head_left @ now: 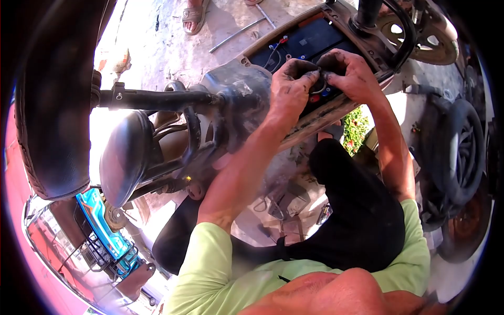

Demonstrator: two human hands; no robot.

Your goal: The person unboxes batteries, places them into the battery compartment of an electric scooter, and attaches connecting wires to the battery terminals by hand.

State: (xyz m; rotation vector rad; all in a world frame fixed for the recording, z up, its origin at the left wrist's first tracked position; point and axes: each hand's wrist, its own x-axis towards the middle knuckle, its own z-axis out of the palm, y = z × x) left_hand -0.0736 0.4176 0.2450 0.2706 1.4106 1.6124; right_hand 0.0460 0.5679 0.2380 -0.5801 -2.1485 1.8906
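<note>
Over the open battery compartment of a scooter, my left hand (293, 84) and my right hand (350, 74) meet with fingertips pinched close together. Between them is a short piece of dark cable (318, 90), curving down just below the fingertips; its end is hidden by the fingers. Both hands have blackened fingers. Black batteries (317, 38) fill the compartment, with red and blue terminals beside them. A loose wire with a ring terminal (288, 56) lies left of my left hand. The brown compartment rim (307, 122) runs beneath my wrists.
A black seat (55, 105) and a rounded pad (123, 157) stand at left on the frame tube (163, 98). Tyres (464, 149) are stacked at right. A metal rod (239, 34) lies on the floor near another person's sandalled foot (193, 18). A blue vehicle (105, 226) is lower left.
</note>
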